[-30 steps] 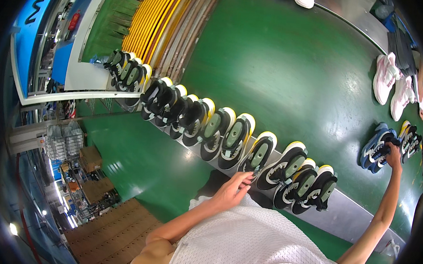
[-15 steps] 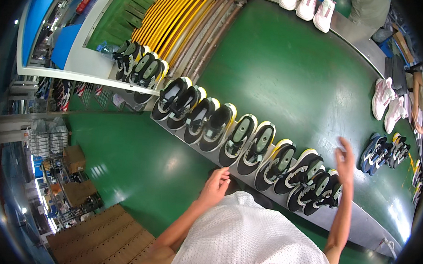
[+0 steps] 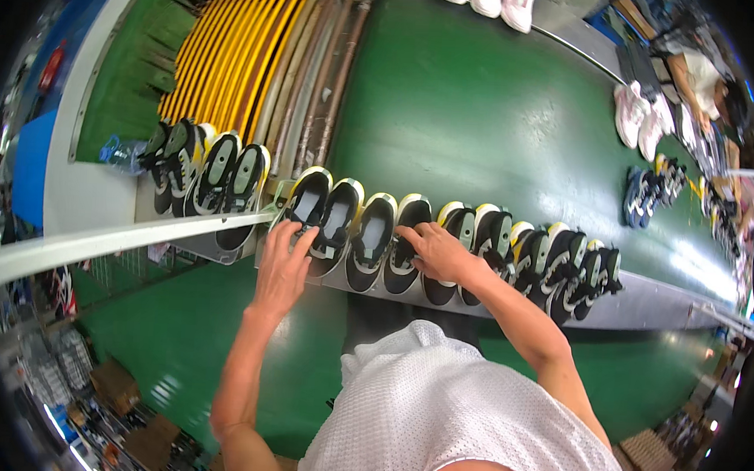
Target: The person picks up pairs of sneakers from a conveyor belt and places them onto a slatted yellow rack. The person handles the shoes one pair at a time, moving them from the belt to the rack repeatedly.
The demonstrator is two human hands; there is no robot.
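A row of black sneakers with white and yellow soles stands along the near edge of the green conveyor belt. My left hand (image 3: 283,269) reaches over the leftmost sneaker (image 3: 308,199) of this row, fingers apart and touching its front. My right hand (image 3: 441,252) is bent over the fourth sneaker (image 3: 406,274), its curled fingers at the shoe's opening. Between my hands stand two more sneakers, the second (image 3: 337,209) and the third (image 3: 365,260), pale insoles showing inside. Part of each touched shoe is hidden by my fingers.
Yellow and brown rollers (image 3: 233,53) lie beyond the belt (image 3: 453,94) at left. A white metal bar (image 3: 121,243) crosses at left, beside more black sneakers (image 3: 244,173). Pink-white shoes (image 3: 630,115) and blue shoes (image 3: 639,198) stand far right, near another person (image 3: 700,86).
My view has shifted left along the row. My left hand has come up onto the leftmost sneaker, and my right hand has moved from above the belt at right to the fourth sneaker.
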